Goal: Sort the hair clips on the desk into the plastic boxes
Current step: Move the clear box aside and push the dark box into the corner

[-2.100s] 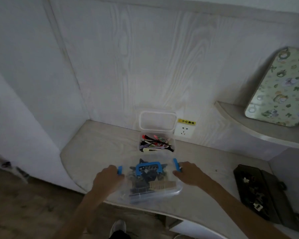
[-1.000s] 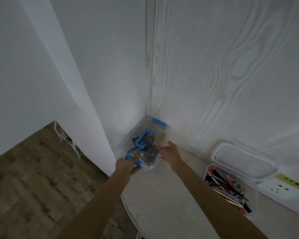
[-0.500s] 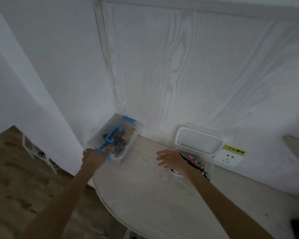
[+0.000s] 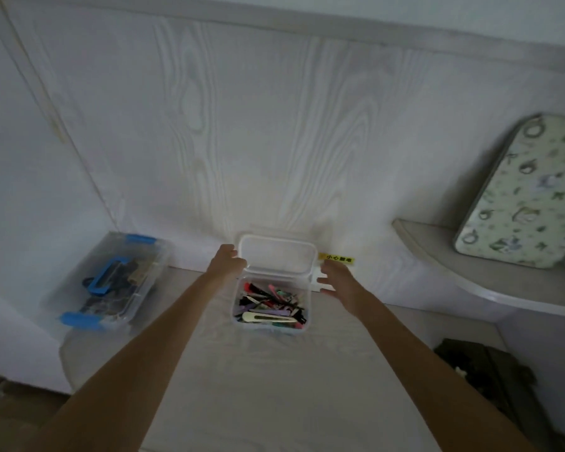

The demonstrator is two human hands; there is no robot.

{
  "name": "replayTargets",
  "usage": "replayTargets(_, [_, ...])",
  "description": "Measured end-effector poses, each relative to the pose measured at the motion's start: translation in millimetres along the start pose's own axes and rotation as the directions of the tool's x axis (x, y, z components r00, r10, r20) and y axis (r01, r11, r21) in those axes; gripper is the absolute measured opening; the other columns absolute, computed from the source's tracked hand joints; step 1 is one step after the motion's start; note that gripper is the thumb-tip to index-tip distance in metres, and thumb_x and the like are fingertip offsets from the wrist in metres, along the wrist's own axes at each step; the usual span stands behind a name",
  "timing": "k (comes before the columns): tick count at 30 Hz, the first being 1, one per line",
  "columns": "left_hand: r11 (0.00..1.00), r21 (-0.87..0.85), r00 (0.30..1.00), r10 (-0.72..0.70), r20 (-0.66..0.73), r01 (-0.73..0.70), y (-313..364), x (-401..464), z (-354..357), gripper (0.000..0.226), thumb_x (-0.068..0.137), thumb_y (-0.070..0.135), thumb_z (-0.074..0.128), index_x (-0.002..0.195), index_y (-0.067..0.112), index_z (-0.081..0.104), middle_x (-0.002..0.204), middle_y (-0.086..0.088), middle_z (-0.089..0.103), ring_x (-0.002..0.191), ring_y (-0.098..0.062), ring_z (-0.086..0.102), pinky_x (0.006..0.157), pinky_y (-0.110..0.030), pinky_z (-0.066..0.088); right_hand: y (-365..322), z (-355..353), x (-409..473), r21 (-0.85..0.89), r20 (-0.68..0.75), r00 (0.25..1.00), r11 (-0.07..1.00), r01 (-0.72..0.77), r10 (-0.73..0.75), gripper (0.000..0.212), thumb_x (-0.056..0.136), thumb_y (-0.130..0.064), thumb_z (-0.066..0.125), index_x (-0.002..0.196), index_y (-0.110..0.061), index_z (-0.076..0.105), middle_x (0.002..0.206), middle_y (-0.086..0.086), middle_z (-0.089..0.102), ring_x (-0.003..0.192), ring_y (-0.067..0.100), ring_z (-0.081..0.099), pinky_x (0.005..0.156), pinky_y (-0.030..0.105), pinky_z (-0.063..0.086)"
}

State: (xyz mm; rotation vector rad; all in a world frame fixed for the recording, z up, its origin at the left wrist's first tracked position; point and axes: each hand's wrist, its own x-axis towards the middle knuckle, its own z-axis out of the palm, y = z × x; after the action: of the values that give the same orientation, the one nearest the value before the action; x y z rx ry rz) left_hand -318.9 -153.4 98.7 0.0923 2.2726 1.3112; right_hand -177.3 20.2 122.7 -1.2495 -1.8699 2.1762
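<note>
A small clear box [image 4: 302, 316] full of coloured hair clips [image 4: 268, 306] stands on the desk [image 4: 274, 386] against the wall, its hinged lid [image 4: 276, 257] raised upright. My left hand [image 4: 227, 265] touches the lid's left edge with fingers curled around it. My right hand [image 4: 335, 278] hovers just right of the lid, fingers spread, holding nothing. A larger clear box with blue latches and a blue handle [image 4: 108, 282] sits closed in the desk's back left corner, holding dark clips.
A curved shelf [image 4: 470, 272] juts out at the right with a patterned flat case [image 4: 529, 197] leaning on it. A dark open case [image 4: 490, 376] lies at the desk's right end. A wall socket with a yellow label [image 4: 335, 258] is behind the small box.
My left hand let go of the blue-latched box in the corner and moved right to the small box's lid. My right hand moved to the lid's right side. The view swung right.
</note>
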Motion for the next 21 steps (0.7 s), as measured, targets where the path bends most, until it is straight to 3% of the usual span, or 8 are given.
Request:
replayTargets(2, [0.997,0.064,0.999,0.041,0.015,-0.042,-4,3,7,0.06,0.086,0.005,0.059,0.14,0.005,0.033,0.144,-0.011,0.042,0.113,-0.025,0.054,0.082,-0.029,0.043,-2,-2,-1,-0.04,0.09,0.996,0.999,0.008,-0.005,0.044,0.098,-0.013,0.041,0.141,-0.011,0.032,0.12,0.008,0.051,0.106,0.021,0.045,0.105,0.04,0.036])
replayTargets(4, [0.989,0.109,0.995,0.098,-0.024,-0.095,-9,5,5,0.064,0.084,0.018,0.066,0.14,0.011,0.035,0.138,-0.008,0.048,0.11,-0.024,0.056,0.081,-0.028,0.041,0,-2,0,-0.098,0.12,0.992,0.994,0.037,-0.026,0.049,0.096,-0.012,0.046,0.143,-0.015,0.031,0.136,0.012,0.047,0.111,0.023,0.049,0.097,0.036,0.04])
replayTargets(7, [0.923,0.326,0.973,0.228,-0.045,-0.202,-17,-3,-4,0.061,0.083,0.044,0.064,0.136,0.022,0.041,0.122,-0.004,0.059,0.11,-0.024,0.058,0.082,-0.03,0.042,14,-8,2,-0.297,0.087,0.982,0.936,0.187,-0.168,0.056,0.091,-0.024,0.058,0.141,-0.024,0.034,0.133,0.012,0.049,0.112,0.024,0.053,0.089,0.029,0.041])
replayTargets(10, [0.73,0.596,0.905,0.425,-0.014,-0.334,-27,-21,-10,0.041,0.088,0.05,0.053,0.117,0.023,0.059,0.111,-0.001,0.065,0.101,-0.021,0.06,0.078,-0.029,0.043,36,-15,-1,-0.568,0.074,0.928,0.749,0.34,-0.365,0.04,0.089,-0.037,0.059,0.128,-0.03,0.052,0.119,0.005,0.06,0.108,0.019,0.059,0.087,0.026,0.043])
replayTargets(13, [0.564,0.677,0.799,0.597,0.062,-0.474,-51,-44,-10,0.028,0.085,0.034,0.064,0.11,0.021,0.065,0.118,-0.001,0.062,0.107,-0.022,0.056,0.082,-0.033,0.048,67,-28,-11,-0.694,0.131,0.823,0.542,0.474,-0.553,0.03,0.089,-0.042,0.056,0.117,-0.031,0.06,0.117,-0.004,0.059,0.108,0.01,0.057,0.091,0.026,0.045])
replayTargets(15, [0.502,0.676,0.754,0.646,0.12,-0.538,-68,-59,-7,0.03,0.08,0.026,0.072,0.108,0.018,0.067,0.124,-0.002,0.06,0.113,-0.024,0.055,0.087,-0.035,0.049,88,-38,-20,-0.766,0.194,0.765,0.392,0.51,-0.614,0.032,0.09,-0.044,0.053,0.119,-0.034,0.059,0.123,-0.008,0.057,0.115,0.007,0.052,0.095,0.024,0.04])
replayTargets(18, [0.427,0.675,0.701,0.687,0.19,-0.601,-84,-78,0,0.037,0.069,0.02,0.081,0.103,0.012,0.069,0.112,-0.005,0.067,0.103,-0.026,0.064,0.076,-0.035,0.055,107,-53,-33,-0.842,0.278,0.714,0.194,0.503,-0.643,0.034,0.09,-0.043,0.053,0.123,-0.033,0.058,0.13,-0.006,0.056,0.119,0.011,0.051,0.099,0.026,0.038])
replayTargets(21, [0.372,0.694,0.695,0.671,0.259,-0.617,-93,-93,13,0.045,0.062,0.021,0.086,0.1,0.006,0.069,0.107,-0.009,0.069,0.098,-0.027,0.067,0.07,-0.034,0.057,120,-65,-46,-0.855,0.375,0.628,0.008,0.519,-0.682,0.029,0.083,-0.032,0.066,0.109,-0.02,0.068,0.115,0.004,0.067,0.107,0.02,0.062,0.09,0.031,0.048])
